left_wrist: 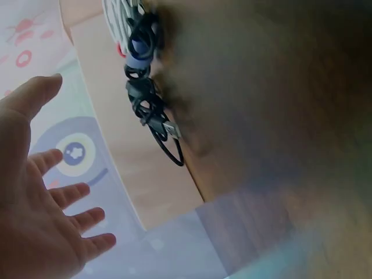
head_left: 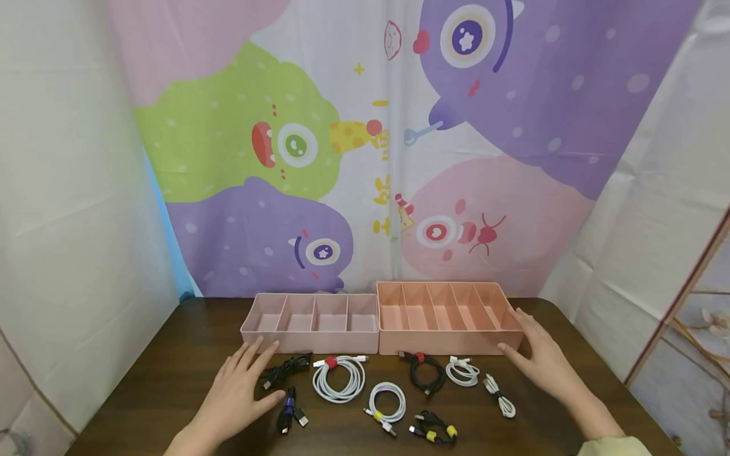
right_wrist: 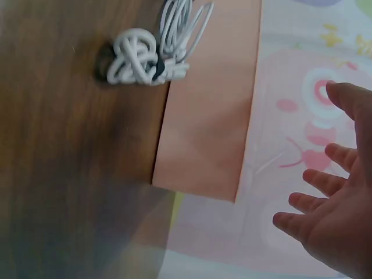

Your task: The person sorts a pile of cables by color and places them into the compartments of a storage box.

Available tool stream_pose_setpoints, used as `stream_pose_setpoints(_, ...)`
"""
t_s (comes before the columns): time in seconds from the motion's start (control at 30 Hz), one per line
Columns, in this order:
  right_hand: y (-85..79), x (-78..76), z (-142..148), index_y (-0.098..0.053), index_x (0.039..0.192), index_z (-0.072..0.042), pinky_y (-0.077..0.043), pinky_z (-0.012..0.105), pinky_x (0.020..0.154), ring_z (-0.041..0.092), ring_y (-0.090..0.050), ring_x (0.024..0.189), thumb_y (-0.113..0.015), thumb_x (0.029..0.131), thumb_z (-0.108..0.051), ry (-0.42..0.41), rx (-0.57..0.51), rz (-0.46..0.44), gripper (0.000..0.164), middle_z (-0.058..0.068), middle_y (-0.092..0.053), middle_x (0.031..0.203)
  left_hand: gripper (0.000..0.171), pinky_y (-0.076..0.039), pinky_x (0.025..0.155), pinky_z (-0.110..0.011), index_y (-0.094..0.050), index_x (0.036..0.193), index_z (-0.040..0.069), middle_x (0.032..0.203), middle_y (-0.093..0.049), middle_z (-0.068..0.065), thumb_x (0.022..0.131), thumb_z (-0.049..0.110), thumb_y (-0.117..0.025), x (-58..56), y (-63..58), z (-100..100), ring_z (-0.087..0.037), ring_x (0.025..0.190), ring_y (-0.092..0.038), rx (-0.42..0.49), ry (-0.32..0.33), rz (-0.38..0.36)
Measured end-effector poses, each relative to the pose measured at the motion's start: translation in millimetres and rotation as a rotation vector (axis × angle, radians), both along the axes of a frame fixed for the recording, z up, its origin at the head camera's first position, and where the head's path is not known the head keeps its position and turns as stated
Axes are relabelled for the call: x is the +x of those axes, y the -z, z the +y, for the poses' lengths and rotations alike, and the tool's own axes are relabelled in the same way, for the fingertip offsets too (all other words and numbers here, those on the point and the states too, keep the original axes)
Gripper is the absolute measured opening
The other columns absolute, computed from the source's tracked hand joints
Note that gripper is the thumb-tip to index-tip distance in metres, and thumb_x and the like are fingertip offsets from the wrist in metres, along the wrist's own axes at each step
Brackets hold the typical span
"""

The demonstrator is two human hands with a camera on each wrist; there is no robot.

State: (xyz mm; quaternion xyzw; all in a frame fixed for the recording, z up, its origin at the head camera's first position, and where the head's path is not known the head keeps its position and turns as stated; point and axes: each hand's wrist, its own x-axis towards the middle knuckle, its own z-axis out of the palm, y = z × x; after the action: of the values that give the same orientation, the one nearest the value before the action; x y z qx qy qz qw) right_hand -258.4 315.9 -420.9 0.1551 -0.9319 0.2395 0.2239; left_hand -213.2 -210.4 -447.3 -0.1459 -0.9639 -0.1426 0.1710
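My left hand, fingers spread and holding nothing, is by the front left corner of a pale pink divided box. Beside its fingers lies a bundled black cable. Near its thumb is a black USB cable with a purple tie. With fingers extended, my right hand is at the right end of a peach divided box; whether it touches the box I cannot tell. A white cable with a black tie lies left of that hand. In the wrist views, both hands look empty.
Between the hands lie white coiled cables with a red tie and a yellow tie, black ones with a red tie and yellow ties, and a small white coil. A cartoon curtain hangs behind the brown table.
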Motion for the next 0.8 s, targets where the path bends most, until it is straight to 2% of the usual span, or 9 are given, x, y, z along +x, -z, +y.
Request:
stream_pose_setpoints(0.17, 4.0, -23.1, 6.8, -0.039, 0.139, 0.003, -0.032, 0.067, 0.095, 0.052, -0.036, 0.126, -0.073, 0.082, -0.026, 0.013, -0.001, 0.014, 0.072, 0.033, -0.038, 0.139, 0.082, -0.027, 0.1, -0.068, -0.041, 0.142, 0.014, 0.146, -0.038, -0.018, 0.075, 0.043, -0.076, -12.0, 4.2, -3.2, -0.046, 0.129, -0.036, 0.019, 0.043, 0.019)
stream_pose_setpoints(0.3, 7.0, -39.6, 11.6, -0.038, 0.139, 0.005, -0.033, 0.065, 0.096, 0.051, -0.036, 0.126, -0.072, 0.082, -0.026, 0.017, -0.019, -0.009, 0.073, 0.032, -0.038, 0.139, 0.082, -0.029, 0.098, -0.068, -0.042, 0.142, 0.013, 0.144, -0.04, -0.018, 0.074, 0.041, -0.077, -21.2, 8.4, -6.6, -0.046, 0.127, -0.039, 0.029, 0.077, 0.019)
stream_pose_setpoints(0.43, 8.0, -52.9, 15.1, -0.035, 0.14, 0.006, -0.031, 0.064, 0.099, 0.051, -0.033, 0.128, -0.07, 0.083, -0.024, 0.027, -0.056, -0.048, 0.073, 0.034, -0.035, 0.14, 0.081, -0.032, 0.096, -0.068, -0.041, 0.143, 0.014, 0.143, -0.041, -0.019, 0.075, 0.039, -0.077, -28.5, 13.3, -11.4, -0.046, 0.127, -0.04, 0.044, 0.107, -0.009)
stream_pose_setpoints(0.57, 10.4, -63.7, 18.9, -0.032, 0.142, 0.004, -0.028, 0.065, 0.101, 0.052, -0.03, 0.13, -0.068, 0.085, -0.031, 0.051, -0.092, -0.103, 0.075, 0.033, -0.032, 0.143, 0.082, -0.033, 0.094, -0.068, -0.039, 0.144, 0.014, 0.142, -0.042, -0.019, 0.075, 0.037, -0.077, -34.4, 17.5, -16.8, -0.045, 0.127, -0.04, 0.074, 0.147, -0.048)
stream_pose_setpoints(0.8, 23.1, -75.6, 24.5, -0.029, 0.145, 0.001, -0.027, 0.067, 0.099, 0.052, -0.029, 0.129, -0.067, 0.085, -0.039, 0.073, -0.16, -0.179, 0.082, 0.033, -0.03, 0.144, 0.083, -0.035, 0.091, -0.069, -0.038, 0.145, 0.014, 0.141, -0.044, -0.019, 0.076, 0.038, -0.077, -38.4, 19.2, -22.9, -0.044, 0.126, -0.041, 0.089, 0.193, -0.129)
